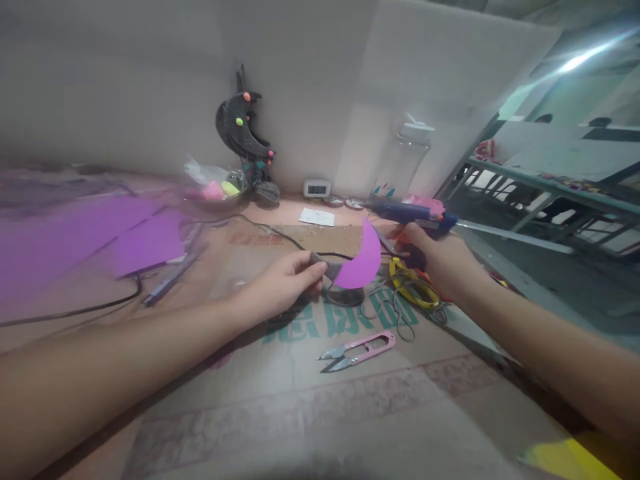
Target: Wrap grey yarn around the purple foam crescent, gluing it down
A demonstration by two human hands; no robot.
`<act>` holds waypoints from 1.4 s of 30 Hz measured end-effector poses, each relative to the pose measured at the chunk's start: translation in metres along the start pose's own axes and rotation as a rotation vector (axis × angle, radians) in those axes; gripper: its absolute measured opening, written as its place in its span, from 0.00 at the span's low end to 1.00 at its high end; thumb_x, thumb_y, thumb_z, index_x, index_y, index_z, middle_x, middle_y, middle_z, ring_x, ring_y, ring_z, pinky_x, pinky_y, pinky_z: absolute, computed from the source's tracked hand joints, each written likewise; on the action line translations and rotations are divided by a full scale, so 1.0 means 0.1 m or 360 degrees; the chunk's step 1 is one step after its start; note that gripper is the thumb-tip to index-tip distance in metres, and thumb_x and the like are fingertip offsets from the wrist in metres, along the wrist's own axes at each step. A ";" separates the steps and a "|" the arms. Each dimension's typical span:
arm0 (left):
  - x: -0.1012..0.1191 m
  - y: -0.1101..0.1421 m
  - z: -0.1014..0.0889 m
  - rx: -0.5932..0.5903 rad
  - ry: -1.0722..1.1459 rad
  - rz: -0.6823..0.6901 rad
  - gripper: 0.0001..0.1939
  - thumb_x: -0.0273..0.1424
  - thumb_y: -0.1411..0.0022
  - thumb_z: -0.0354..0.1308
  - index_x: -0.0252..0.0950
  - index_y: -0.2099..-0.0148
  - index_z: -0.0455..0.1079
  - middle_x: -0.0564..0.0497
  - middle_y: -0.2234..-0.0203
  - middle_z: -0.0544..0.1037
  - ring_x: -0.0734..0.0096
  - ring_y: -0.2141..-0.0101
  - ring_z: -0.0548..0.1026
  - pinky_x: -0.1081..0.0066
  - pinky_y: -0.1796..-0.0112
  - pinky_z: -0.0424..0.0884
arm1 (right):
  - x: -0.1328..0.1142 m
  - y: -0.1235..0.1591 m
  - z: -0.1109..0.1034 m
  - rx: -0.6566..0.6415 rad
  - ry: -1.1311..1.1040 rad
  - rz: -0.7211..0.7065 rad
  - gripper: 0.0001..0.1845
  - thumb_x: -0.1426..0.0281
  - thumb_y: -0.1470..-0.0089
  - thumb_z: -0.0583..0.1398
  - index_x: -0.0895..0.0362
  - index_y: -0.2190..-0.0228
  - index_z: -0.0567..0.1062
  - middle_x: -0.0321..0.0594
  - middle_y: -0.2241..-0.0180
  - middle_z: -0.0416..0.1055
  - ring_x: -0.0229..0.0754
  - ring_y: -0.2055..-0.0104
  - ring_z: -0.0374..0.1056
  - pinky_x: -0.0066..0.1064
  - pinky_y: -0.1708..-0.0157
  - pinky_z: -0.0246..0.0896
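Note:
My left hand (287,283) pinches the dark grey tip of a crescent-shaped piece between thumb and fingers. A purple paper crescent (364,261) lies along that piece, its upper point standing free. My right hand (447,260) is closed around the handle of a blue glue gun (407,213), whose nozzle points left above the crescent. From the gun's back a long clear glue stick (515,235) sticks out. Pink thread snips (357,351) lie on the cardboard just below both hands. Yellow-handled scissors (415,287) rest beside my right hand, with grey cord tangled around them.
Purple paper sheets (145,240) and a pen (173,275) lie at left. Behind stand a dark moon ornament (240,127) with coloured balls, a small digital clock (317,189) and a clear bottle (405,157). A black cable (280,230) crosses the cardboard (240,407).

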State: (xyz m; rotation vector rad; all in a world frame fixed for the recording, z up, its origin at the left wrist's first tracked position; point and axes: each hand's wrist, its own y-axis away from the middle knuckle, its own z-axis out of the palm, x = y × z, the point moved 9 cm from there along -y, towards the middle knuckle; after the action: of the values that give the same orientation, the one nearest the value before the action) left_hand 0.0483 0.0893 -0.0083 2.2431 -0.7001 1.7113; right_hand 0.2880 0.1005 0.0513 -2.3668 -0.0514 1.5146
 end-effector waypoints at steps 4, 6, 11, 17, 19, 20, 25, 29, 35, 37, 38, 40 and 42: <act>0.00 0.01 0.00 -0.0008 0.0012 -0.0036 0.16 0.42 0.35 0.50 0.36 0.69 0.63 0.54 0.76 0.69 0.74 0.75 0.66 0.72 0.70 0.62 | -0.07 -0.46 0.30 -0.0173 0.0477 -0.0105 0.20 0.55 0.49 0.63 0.56 0.60 0.78 0.42 0.60 0.78 0.46 0.59 0.73 0.34 0.62 0.67; 0.01 0.01 0.00 0.0000 0.0022 -0.0033 0.16 0.41 0.34 0.50 0.36 0.70 0.63 0.55 0.77 0.69 0.74 0.74 0.67 0.72 0.69 0.63 | -0.10 -0.69 0.50 -0.0258 0.0614 -0.0217 0.19 0.60 0.48 0.62 0.56 0.57 0.77 0.41 0.58 0.77 0.46 0.57 0.72 0.35 0.57 0.66; 0.02 0.01 0.00 -0.0002 0.0025 -0.0024 0.16 0.41 0.34 0.49 0.36 0.70 0.63 0.55 0.77 0.69 0.74 0.74 0.67 0.72 0.68 0.63 | 0.07 -1.11 0.88 -0.0317 0.0706 -0.0197 0.16 0.66 0.48 0.63 0.61 0.58 0.77 0.46 0.61 0.78 0.46 0.60 0.72 0.35 0.57 0.65; -0.03 0.02 0.00 -0.0001 0.0014 -0.0073 0.17 0.44 0.35 0.49 0.37 0.69 0.63 0.55 0.76 0.69 0.75 0.74 0.67 0.72 0.70 0.62 | 0.19 -1.31 1.12 -0.0526 0.0828 -0.0210 0.17 0.66 0.48 0.63 0.62 0.58 0.77 0.44 0.63 0.78 0.43 0.64 0.72 0.31 0.63 0.66; -0.04 0.02 0.01 -0.0013 0.0016 -0.0093 0.17 0.44 0.35 0.49 0.37 0.70 0.63 0.55 0.76 0.69 0.75 0.75 0.67 0.73 0.71 0.61 | 0.21 -1.35 1.13 -0.0573 0.0893 -0.0228 0.17 0.64 0.48 0.63 0.63 0.59 0.77 0.45 0.63 0.78 0.44 0.64 0.72 0.30 0.63 0.65; -0.04 0.02 0.01 -0.0015 0.0021 -0.0099 0.17 0.44 0.35 0.49 0.37 0.70 0.63 0.55 0.77 0.69 0.75 0.75 0.66 0.73 0.72 0.61 | 0.21 -1.36 1.13 -0.0588 0.0925 -0.0241 0.17 0.63 0.48 0.63 0.63 0.59 0.77 0.45 0.63 0.78 0.44 0.63 0.72 0.31 0.62 0.65; -0.03 0.01 0.02 -0.0010 0.0008 -0.0082 0.17 0.42 0.35 0.50 0.36 0.70 0.64 0.55 0.77 0.70 0.75 0.76 0.66 0.73 0.73 0.60 | 0.17 -1.29 1.03 -0.0545 0.1073 -0.0298 0.22 0.63 0.48 0.63 0.62 0.54 0.75 0.50 0.56 0.76 0.48 0.57 0.71 0.34 0.56 0.64; 0.01 0.00 -0.01 0.0041 0.0069 -0.0045 0.16 0.42 0.35 0.51 0.36 0.71 0.65 0.55 0.78 0.70 0.75 0.76 0.67 0.73 0.71 0.62 | 0.07 -1.12 0.77 -0.0417 0.1139 -0.0298 0.25 0.63 0.45 0.60 0.63 0.49 0.73 0.54 0.50 0.72 0.51 0.51 0.69 0.36 0.51 0.61; -0.04 -0.02 -0.19 0.0331 0.0510 -0.0169 0.13 0.38 0.39 0.56 0.35 0.71 0.63 0.56 0.78 0.69 0.78 0.77 0.66 0.76 0.73 0.62 | -0.08 -0.59 0.43 -0.0421 0.1128 -0.0298 0.20 0.60 0.41 0.53 0.60 0.62 0.80 0.44 0.64 0.79 0.48 0.60 0.72 0.35 0.59 0.63; -0.05 -0.02 -0.20 0.0363 0.0588 -0.0179 0.13 0.39 0.39 0.57 0.35 0.70 0.64 0.56 0.78 0.69 0.78 0.77 0.67 0.76 0.73 0.62 | -0.09 -0.34 0.46 -0.0550 0.1043 -0.0274 0.21 0.58 0.41 0.53 0.58 0.65 0.81 0.40 0.66 0.79 0.46 0.63 0.73 0.33 0.61 0.64; -0.05 -0.03 -0.20 0.0364 0.0586 -0.0169 0.13 0.39 0.40 0.57 0.35 0.69 0.64 0.56 0.78 0.69 0.78 0.77 0.67 0.76 0.73 0.62 | -0.09 -0.19 0.52 -0.0693 0.0896 -0.0239 0.22 0.58 0.40 0.52 0.57 0.65 0.81 0.40 0.64 0.79 0.45 0.61 0.73 0.33 0.60 0.65; -0.03 -0.03 -0.19 0.0348 0.0533 -0.0136 0.13 0.39 0.39 0.57 0.35 0.70 0.64 0.56 0.78 0.69 0.78 0.77 0.66 0.76 0.73 0.62 | -0.14 0.09 0.65 -0.0903 0.0649 -0.0185 0.21 0.57 0.40 0.52 0.56 0.62 0.80 0.41 0.60 0.79 0.44 0.57 0.73 0.33 0.56 0.65; -0.01 -0.02 -0.19 0.0332 0.0454 -0.0091 0.14 0.39 0.39 0.57 0.35 0.72 0.63 0.57 0.79 0.69 0.78 0.77 0.66 0.76 0.74 0.61 | -0.25 0.34 0.79 -0.1028 0.0611 -0.0241 0.19 0.57 0.40 0.54 0.54 0.57 0.78 0.40 0.57 0.78 0.45 0.55 0.73 0.34 0.54 0.65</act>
State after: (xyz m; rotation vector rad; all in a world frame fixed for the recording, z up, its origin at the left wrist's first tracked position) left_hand 0.0332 0.1002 -0.0031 2.0565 -0.4062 2.1022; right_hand 0.2015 0.0836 0.0331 -3.0207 -0.7043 1.0484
